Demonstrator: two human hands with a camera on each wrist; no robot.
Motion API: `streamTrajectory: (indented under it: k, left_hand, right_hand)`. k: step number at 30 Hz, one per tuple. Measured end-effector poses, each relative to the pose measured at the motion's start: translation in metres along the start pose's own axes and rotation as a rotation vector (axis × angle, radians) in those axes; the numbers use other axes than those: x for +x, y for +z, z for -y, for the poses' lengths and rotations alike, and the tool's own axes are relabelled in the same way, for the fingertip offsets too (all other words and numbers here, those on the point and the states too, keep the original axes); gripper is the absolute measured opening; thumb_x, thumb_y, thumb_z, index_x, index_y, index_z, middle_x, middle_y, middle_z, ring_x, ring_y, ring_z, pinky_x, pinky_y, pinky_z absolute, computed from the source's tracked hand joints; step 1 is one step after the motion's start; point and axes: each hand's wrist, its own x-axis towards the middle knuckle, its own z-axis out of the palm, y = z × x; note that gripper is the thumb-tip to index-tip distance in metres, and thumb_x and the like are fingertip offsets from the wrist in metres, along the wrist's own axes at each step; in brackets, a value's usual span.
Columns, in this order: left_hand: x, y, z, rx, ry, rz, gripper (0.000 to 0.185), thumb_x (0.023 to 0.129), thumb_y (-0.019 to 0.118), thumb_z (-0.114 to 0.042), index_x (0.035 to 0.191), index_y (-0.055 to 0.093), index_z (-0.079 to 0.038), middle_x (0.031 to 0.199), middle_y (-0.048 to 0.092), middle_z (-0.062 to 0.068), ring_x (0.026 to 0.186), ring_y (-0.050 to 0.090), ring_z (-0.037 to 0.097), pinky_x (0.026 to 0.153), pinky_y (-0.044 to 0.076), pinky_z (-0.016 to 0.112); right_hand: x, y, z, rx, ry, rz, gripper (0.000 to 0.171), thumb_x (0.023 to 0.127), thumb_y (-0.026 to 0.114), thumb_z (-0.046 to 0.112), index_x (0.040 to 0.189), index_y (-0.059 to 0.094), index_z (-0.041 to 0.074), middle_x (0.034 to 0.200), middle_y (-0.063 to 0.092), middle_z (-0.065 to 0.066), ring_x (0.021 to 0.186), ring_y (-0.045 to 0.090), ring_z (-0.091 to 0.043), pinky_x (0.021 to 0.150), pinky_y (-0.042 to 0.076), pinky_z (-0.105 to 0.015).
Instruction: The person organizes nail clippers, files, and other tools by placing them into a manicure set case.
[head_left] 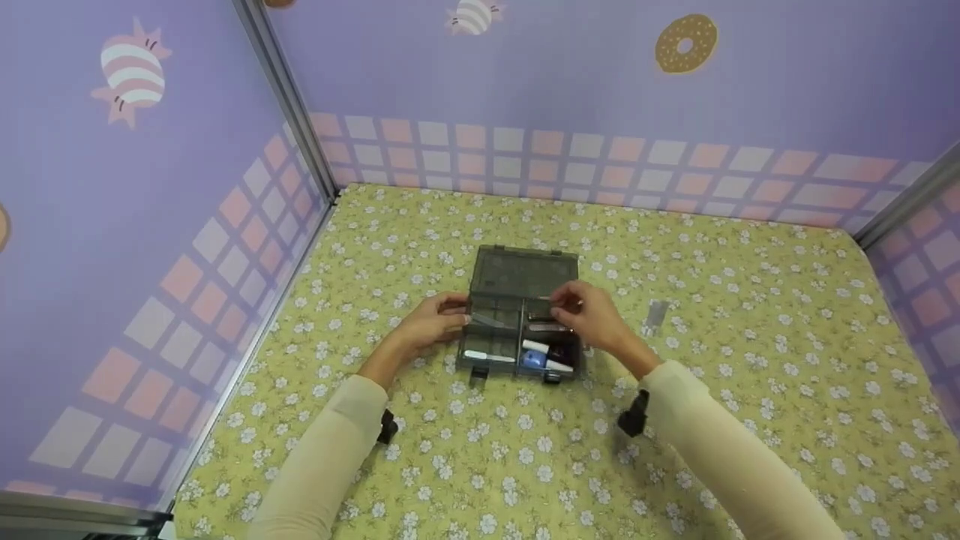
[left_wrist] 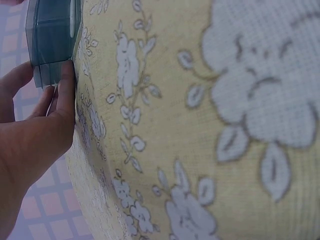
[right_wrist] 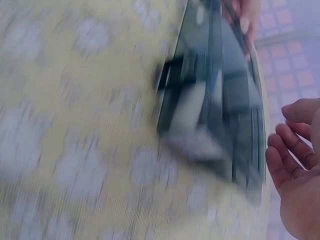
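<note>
A small dark translucent organiser box [head_left: 521, 315] is seen near the middle of the table [head_left: 750, 420], which is covered by a yellow cloth printed with white flowers. The box lies open, its lid [head_left: 525, 271] folded back on the far side. The tray is divided into compartments; a white stick-shaped item [head_left: 489, 355] lies in the near left compartment, and a white tube [head_left: 546, 355] and a small blue piece [head_left: 532, 361] are seen in the near right one.

The left hand [head_left: 431, 324] is placed against the left side of the box. In the left wrist view the thumb [left_wrist: 65, 95] is pressed on the box wall [left_wrist: 52, 35], with the other fingers extended behind it; nothing is enclosed by them.

The right hand [head_left: 592, 315] is held over the far right part of the tray, its fingertips drawn together above a slim metallic item [head_left: 547, 326]. Whether something is pinched there cannot be told. In the right wrist view, which is blurred, the fingers [right_wrist: 292, 150] are shown loosely curled just beside the box edge [right_wrist: 215, 110].

A small grey strip [head_left: 657, 313] lies flat on the cloth to the right of the box, apart from it. The table is enclosed by purple walls [head_left: 135, 225] with a pink checked band.
</note>
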Motion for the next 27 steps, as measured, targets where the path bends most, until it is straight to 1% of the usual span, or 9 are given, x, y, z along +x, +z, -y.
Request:
streamTrajectory:
  k: [3,6,10,13,19,27]
  left_hand:
    - [0.0,0.0,0.0,0.0,0.003,0.002,0.056,0.107,0.064,-0.008,0.159,0.043,-0.004,0.159,0.047,0.017,0.143,0.051,0.032,0.112,0.05,0.044]
    - [-0.001,0.001,0.0,0.005,0.004,0.004,0.057,0.107,0.065,-0.009,0.159,0.043,-0.004,0.159,0.047,0.017,0.143,0.051,0.032,0.112,0.05,0.044]
    - [-0.001,0.001,0.0,0.011,-0.001,-0.001,0.057,0.107,0.065,-0.01,0.159,0.044,-0.005,0.159,0.047,0.016,0.142,0.052,0.032,0.112,0.051,0.044]
    - [-0.001,0.001,0.0,0.01,-0.005,-0.004,0.057,0.107,0.066,-0.01,0.159,0.044,-0.005,0.159,0.048,0.016,0.143,0.052,0.032,0.112,0.05,0.045]
    - [-0.001,0.001,0.0,0.015,-0.001,0.003,0.058,0.107,0.065,-0.01,0.16,0.043,-0.004,0.159,0.047,0.016,0.143,0.051,0.032,0.113,0.05,0.045]
    - [-0.002,0.001,-0.002,0.007,-0.011,0.003,0.058,0.107,0.066,-0.011,0.16,0.042,-0.004,0.16,0.046,0.016,0.142,0.052,0.033,0.112,0.05,0.046]
  right_hand:
    - [-0.01,-0.018,-0.013,0.003,0.023,-0.035,0.019,0.099,0.073,0.002,0.116,0.071,-0.005,0.106,0.072,-0.014,0.097,0.069,-0.027,0.088,0.059,-0.039]
    - [-0.02,-0.034,-0.026,-0.002,0.057,-0.071,0.019,0.099,0.073,0.001,0.116,0.07,-0.007,0.105,0.072,-0.014,0.097,0.068,-0.027,0.086,0.059,-0.033]
    - [-0.034,-0.053,-0.042,-0.017,0.097,-0.11,0.02,0.101,0.071,0.003,0.118,0.069,-0.008,0.106,0.071,-0.017,0.097,0.067,-0.028,0.084,0.056,-0.025]
    - [-0.044,-0.065,-0.053,-0.02,0.13,-0.132,0.023,0.103,0.069,0.006,0.121,0.068,-0.008,0.108,0.069,-0.018,0.099,0.066,-0.03,0.081,0.054,-0.021]
    - [-0.059,-0.083,-0.072,-0.025,0.218,-0.16,0.028,0.106,0.066,0.011,0.127,0.066,-0.007,0.113,0.065,-0.019,0.101,0.063,-0.031,0.073,0.053,-0.02]
    - [-0.073,-0.098,-0.093,-0.107,0.306,-0.19,0.03,0.106,0.068,0.017,0.128,0.066,-0.003,0.113,0.066,-0.018,0.098,0.062,-0.028,0.072,0.052,-0.024]
